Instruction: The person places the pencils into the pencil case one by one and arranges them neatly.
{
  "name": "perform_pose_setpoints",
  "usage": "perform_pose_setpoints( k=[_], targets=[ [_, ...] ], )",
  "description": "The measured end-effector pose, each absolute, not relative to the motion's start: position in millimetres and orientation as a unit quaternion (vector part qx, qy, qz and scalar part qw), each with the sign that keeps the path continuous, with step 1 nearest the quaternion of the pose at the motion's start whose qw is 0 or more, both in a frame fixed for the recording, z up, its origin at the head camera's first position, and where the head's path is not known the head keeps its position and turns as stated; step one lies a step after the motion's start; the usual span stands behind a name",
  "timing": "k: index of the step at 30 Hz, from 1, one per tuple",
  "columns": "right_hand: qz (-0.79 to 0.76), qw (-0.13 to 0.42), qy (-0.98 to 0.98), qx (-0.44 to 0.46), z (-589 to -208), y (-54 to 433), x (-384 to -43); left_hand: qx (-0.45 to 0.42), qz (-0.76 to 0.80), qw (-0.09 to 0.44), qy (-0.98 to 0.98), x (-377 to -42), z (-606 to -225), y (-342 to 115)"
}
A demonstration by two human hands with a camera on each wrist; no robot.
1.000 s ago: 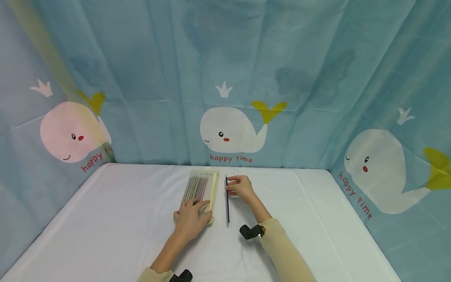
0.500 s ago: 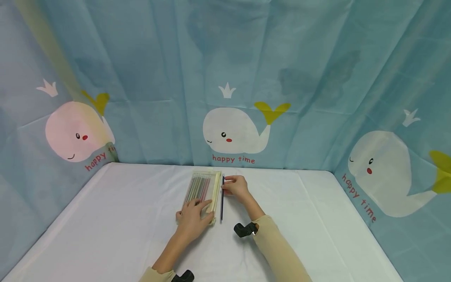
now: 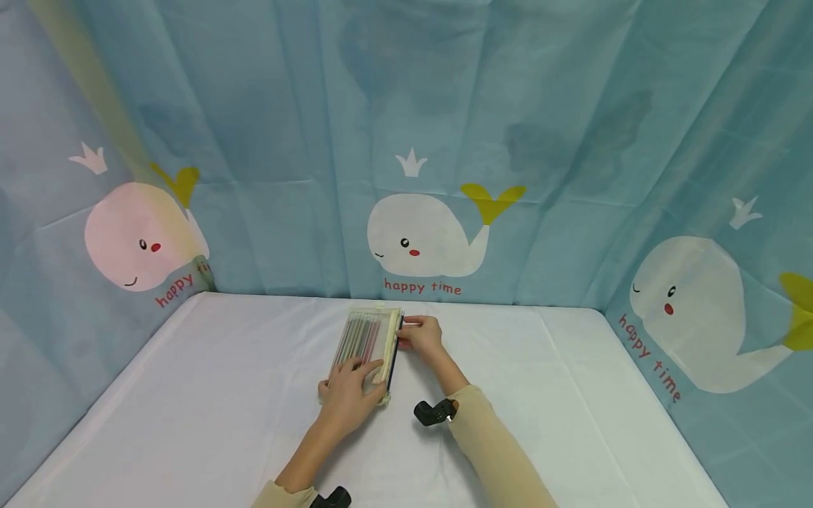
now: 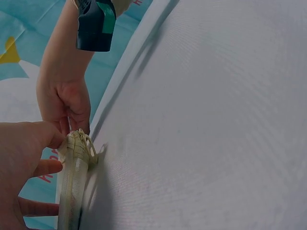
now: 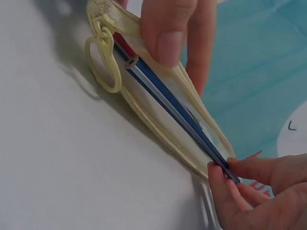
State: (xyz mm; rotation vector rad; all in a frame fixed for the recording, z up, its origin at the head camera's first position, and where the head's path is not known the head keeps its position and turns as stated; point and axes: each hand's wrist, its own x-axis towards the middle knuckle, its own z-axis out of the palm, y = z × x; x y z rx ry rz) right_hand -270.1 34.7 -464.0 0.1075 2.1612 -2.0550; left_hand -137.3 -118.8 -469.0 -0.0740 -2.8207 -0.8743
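A see-through pencil case (image 3: 389, 328) with cream zipper edging lies in the middle of the table in the head view. Several pencils (image 3: 357, 339) show through it. My left hand (image 3: 346, 395) spreads over its near end and holds it; in the right wrist view its thumb (image 5: 170, 48) presses the upper lip, and the zipper side gapes. My right hand (image 3: 424, 334) pinches a dark blue pencil (image 5: 180, 117) by its far end. The pencil lies lengthwise along the open mouth, overlapping the inside in that view. A red pencil (image 5: 123, 44) shows within.
A cream ring pull (image 5: 108, 64) hangs at the near zipper end. White cloth (image 3: 540, 423) covers the table, and a blue whale-print curtain (image 3: 286, 233) stands behind it. Black wrist cameras (image 3: 434, 412) sit on both wrists.
My right hand has moved left with the blue pencil, from beside the case to its open zipper edge. The left hand has stayed on the case.
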Motion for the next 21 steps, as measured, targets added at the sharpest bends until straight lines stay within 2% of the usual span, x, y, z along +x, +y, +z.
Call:
perform_pose_setpoints(
  k=[21],
  targets=[
    [-0.718,0.071,0.69,0.056,-475,18,-263,-0.026,-0.296,0.101,-0.95,-138,-471,-119]
  ],
)
